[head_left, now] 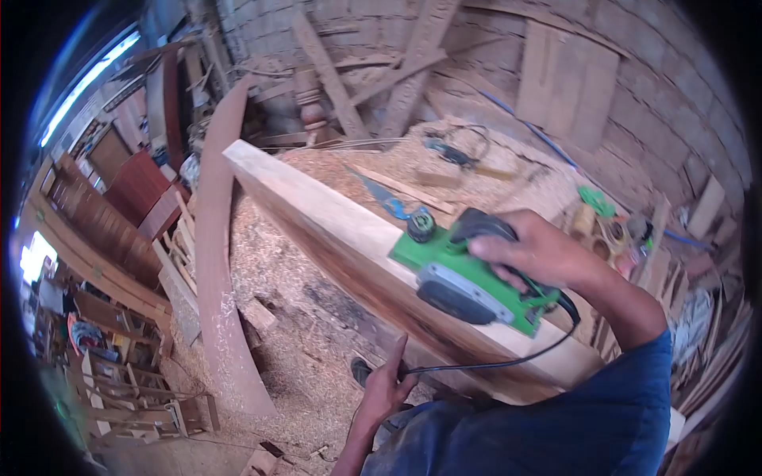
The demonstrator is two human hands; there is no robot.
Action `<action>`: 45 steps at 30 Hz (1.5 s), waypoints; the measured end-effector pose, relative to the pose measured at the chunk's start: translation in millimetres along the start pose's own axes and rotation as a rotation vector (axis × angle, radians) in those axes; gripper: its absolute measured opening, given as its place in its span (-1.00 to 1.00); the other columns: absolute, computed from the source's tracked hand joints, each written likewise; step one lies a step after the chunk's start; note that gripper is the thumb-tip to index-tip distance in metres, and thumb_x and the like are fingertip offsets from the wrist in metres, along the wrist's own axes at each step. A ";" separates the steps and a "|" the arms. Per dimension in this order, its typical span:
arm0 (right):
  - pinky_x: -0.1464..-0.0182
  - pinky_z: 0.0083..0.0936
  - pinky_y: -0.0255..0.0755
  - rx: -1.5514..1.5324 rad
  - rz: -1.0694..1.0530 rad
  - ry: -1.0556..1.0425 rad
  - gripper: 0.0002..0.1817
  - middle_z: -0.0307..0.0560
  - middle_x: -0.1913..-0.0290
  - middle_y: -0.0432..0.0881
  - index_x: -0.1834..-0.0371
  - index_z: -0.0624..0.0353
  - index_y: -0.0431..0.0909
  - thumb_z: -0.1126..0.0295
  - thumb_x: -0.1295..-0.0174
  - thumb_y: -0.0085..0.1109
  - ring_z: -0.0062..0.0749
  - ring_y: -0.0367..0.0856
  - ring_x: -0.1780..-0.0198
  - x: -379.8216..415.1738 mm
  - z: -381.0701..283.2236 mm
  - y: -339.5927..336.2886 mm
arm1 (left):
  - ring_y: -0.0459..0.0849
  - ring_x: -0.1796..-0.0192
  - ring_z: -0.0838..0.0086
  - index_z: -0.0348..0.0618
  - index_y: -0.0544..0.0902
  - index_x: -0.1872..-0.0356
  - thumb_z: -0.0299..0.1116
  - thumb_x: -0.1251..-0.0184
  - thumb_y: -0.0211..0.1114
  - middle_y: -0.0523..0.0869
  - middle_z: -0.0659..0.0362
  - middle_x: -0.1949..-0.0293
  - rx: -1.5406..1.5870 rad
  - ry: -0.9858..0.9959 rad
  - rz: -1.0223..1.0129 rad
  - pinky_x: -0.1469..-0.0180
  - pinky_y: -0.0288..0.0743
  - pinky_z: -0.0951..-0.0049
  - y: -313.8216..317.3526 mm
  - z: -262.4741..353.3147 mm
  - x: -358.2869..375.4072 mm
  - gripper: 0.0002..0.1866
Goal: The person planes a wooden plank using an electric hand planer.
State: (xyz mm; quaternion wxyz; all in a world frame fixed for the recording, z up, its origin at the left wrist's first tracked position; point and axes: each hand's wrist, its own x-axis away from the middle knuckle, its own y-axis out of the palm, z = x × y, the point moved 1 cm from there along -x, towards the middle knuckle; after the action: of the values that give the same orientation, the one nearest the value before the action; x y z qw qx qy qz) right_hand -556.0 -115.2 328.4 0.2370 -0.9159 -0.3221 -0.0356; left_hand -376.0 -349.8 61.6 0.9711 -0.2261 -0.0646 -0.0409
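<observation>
A green electric planer [468, 274] rests on the top edge of a long, thick wooden board [317, 190]. My right hand [528, 250] is wrapped round the planer's black rear handle. From the planer's back end a black power cord [492, 366] loops down to my left hand [386, 389]. The cord runs between the thumb and fingers of that hand, with the index finger stretched toward the board's side face. The board's near face shows dark brown grain, while its top edge is pale.
A curved plank [216, 262] stands left of the board. Wood shavings [270, 309] cover the floor. Behind lie a blue-green power tool [450, 151] and a blue hand saw [381, 194]. Stacked furniture parts [119, 238] fill the left side; loose timber lies at the right.
</observation>
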 end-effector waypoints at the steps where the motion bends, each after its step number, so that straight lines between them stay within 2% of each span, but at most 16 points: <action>1: 0.50 -0.57 0.39 0.006 0.029 0.027 -0.50 -0.37 0.51 0.54 0.16 0.21 0.65 -0.08 -0.58 0.39 -0.68 0.50 0.55 38.0 13.6 -9.4 | 0.81 0.19 0.01 0.02 0.18 -0.83 -0.42 -0.42 0.48 0.77 -0.04 0.29 -0.004 0.026 -0.043 0.02 0.66 0.08 20.9 13.6 5.1 -0.01; 4: 0.49 -0.59 0.40 -0.003 0.102 0.097 -0.54 -0.38 0.49 0.55 0.06 0.24 0.69 -0.02 -0.54 0.46 -0.70 0.52 0.53 140.2 51.7 -30.3 | 0.84 0.09 -0.05 0.08 0.08 -0.86 -0.43 -0.42 0.47 0.81 -0.09 0.17 0.020 0.065 -0.208 -0.04 0.68 0.02 76.1 46.3 29.3 0.04; 7: 0.50 -0.60 0.40 -0.040 0.181 0.137 -0.55 -0.40 0.49 0.55 -0.01 0.26 0.72 0.02 -0.52 0.50 -0.72 0.52 0.52 230.3 82.2 -42.1 | 0.84 0.06 -0.08 0.09 0.17 -0.84 -0.38 -0.44 0.49 0.82 -0.11 0.13 -0.037 0.090 -0.378 -0.07 0.68 0.00 116.8 73.4 58.8 -0.01; 10: 0.51 -0.61 0.39 -0.078 0.299 0.162 -0.52 -0.40 0.49 0.55 -0.11 0.30 0.73 0.03 -0.52 0.50 -0.74 0.51 0.54 305.3 101.0 -44.6 | 0.85 0.15 0.14 0.08 0.34 -0.78 -0.46 -0.42 0.55 0.86 -0.04 0.14 -0.114 0.280 -0.393 -0.01 0.72 0.15 159.6 72.8 91.5 -0.07; 15: 0.53 -0.58 0.38 -0.004 0.441 0.218 -0.49 -0.37 0.52 0.54 -0.12 0.28 0.73 -0.03 -0.57 0.41 -0.70 0.52 0.56 395.4 129.7 -39.0 | 0.86 0.13 0.15 0.03 0.52 -0.67 -0.46 -0.43 0.55 0.88 -0.06 0.08 -0.093 0.324 -0.501 -0.01 0.73 0.18 213.5 74.0 148.4 -0.22; 19: 0.54 -0.56 0.35 0.036 0.390 0.211 -0.47 -0.35 0.55 0.54 0.09 0.24 0.72 -0.12 -0.58 0.38 -0.68 0.51 0.60 411.6 136.1 -46.1 | 0.90 0.02 0.21 -0.09 0.68 -0.52 -0.47 -0.47 0.51 0.90 -0.12 -0.09 0.066 0.360 -0.368 -0.06 0.75 0.23 249.3 73.3 193.9 -0.41; 20: 0.54 -0.56 0.35 0.034 0.390 0.167 -0.45 -0.35 0.55 0.55 0.14 0.23 0.72 -0.16 -0.55 0.39 -0.67 0.51 0.61 412.4 135.8 -44.2 | 0.90 -0.16 0.20 -0.17 0.74 -0.43 -0.49 -0.49 0.48 0.87 -0.13 -0.23 0.136 0.125 -0.421 -0.17 0.75 0.25 253.9 83.4 208.0 -0.50; 22: 0.56 -0.55 0.35 0.063 0.399 0.122 -0.39 -0.34 0.54 0.56 0.20 0.21 0.73 -0.23 -0.50 0.41 -0.66 0.50 0.62 412.5 141.9 -49.5 | 0.87 -0.25 0.18 -0.25 0.76 -0.39 -0.49 -0.52 0.45 0.86 -0.15 -0.24 0.111 0.269 -0.316 -0.28 0.70 0.23 263.6 86.1 226.4 -0.56; 24: 0.56 -0.53 0.40 0.086 0.387 0.126 -0.34 -0.32 0.54 0.58 0.21 0.22 0.75 -0.30 -0.45 0.43 -0.62 0.52 0.62 416.9 150.4 -57.3 | 0.87 -0.21 0.08 -0.35 0.75 -0.36 -0.38 -0.59 0.40 0.87 -0.20 -0.16 0.107 0.236 -0.268 -0.33 0.66 0.18 268.1 101.4 241.1 -0.58; 28: 0.54 -0.57 0.44 0.076 0.339 0.174 -0.30 -0.35 0.55 0.53 0.12 0.21 0.74 -0.35 -0.47 0.37 -0.63 0.54 0.59 435.7 159.8 -64.8 | 0.82 -0.04 0.21 -0.38 0.77 -0.33 -0.42 -0.59 0.36 0.88 -0.11 0.00 0.091 0.167 -0.124 -0.21 0.62 0.25 289.9 124.0 261.6 -0.61; 30: 0.53 -0.55 0.46 0.094 0.319 0.161 -0.30 -0.34 0.56 0.53 0.20 0.19 0.73 -0.37 -0.45 0.38 -0.62 0.55 0.59 460.1 173.4 -72.4 | 0.77 0.06 0.25 -0.38 0.78 -0.31 -0.44 -0.59 0.36 0.85 -0.06 0.09 0.081 0.152 -0.091 -0.15 0.60 0.27 310.7 132.8 272.0 -0.62; 32: 0.53 -0.54 0.48 0.069 0.294 0.129 -0.29 -0.33 0.54 0.54 0.27 0.18 0.71 -0.38 -0.43 0.39 -0.59 0.56 0.59 499.4 184.2 -78.9 | 0.74 0.10 0.29 -0.38 0.79 -0.30 -0.47 -0.56 0.37 0.81 -0.03 0.16 0.053 0.188 -0.132 -0.09 0.58 0.30 342.4 148.8 282.1 -0.62; 35: 0.54 -0.54 0.47 0.129 0.268 0.139 -0.30 -0.33 0.51 0.56 0.23 0.18 0.73 -0.38 -0.43 0.41 -0.59 0.58 0.57 573.8 201.7 -94.9 | 0.73 0.14 0.31 -0.35 0.80 -0.30 -0.49 -0.53 0.39 0.77 -0.02 0.23 0.033 0.198 -0.254 -0.04 0.59 0.31 398.7 182.8 300.5 -0.62; 36: 0.54 -0.54 0.46 0.137 0.264 0.156 -0.29 -0.33 0.52 0.57 0.13 0.21 0.75 -0.37 -0.45 0.38 -0.58 0.58 0.58 599.0 208.2 -100.0 | 0.73 0.15 0.31 -0.33 0.80 -0.30 -0.49 -0.52 0.40 0.76 -0.02 0.24 0.027 0.191 -0.301 -0.02 0.60 0.31 417.1 194.9 307.3 -0.61; 39: 0.57 -0.53 0.44 0.137 0.282 0.161 -0.28 -0.35 0.55 0.55 0.13 0.19 0.78 -0.40 -0.44 0.37 -0.60 0.55 0.60 671.5 242.3 -123.6 | 0.73 0.19 0.33 -0.27 0.82 -0.29 -0.48 -0.51 0.42 0.74 0.01 0.27 0.096 0.191 -0.415 0.00 0.65 0.28 468.5 228.4 327.5 -0.62; 45: 0.54 -0.56 0.45 0.130 0.366 0.138 -0.32 -0.38 0.54 0.55 0.01 0.24 0.75 -0.30 -0.49 0.38 -0.64 0.56 0.57 801.0 308.2 -159.5 | 0.88 -0.11 0.09 -0.18 0.80 -0.32 -0.34 -0.52 0.50 0.88 -0.08 -0.12 0.010 0.224 -0.680 -0.23 0.71 0.23 540.4 260.6 343.4 -0.59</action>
State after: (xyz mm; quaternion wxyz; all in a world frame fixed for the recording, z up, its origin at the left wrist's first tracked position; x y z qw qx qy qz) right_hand -47.1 593.2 295.7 0.3195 -0.9373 -0.1349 -0.0336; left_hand -5.8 232.2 108.4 0.9040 -0.1812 -0.0296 -0.3860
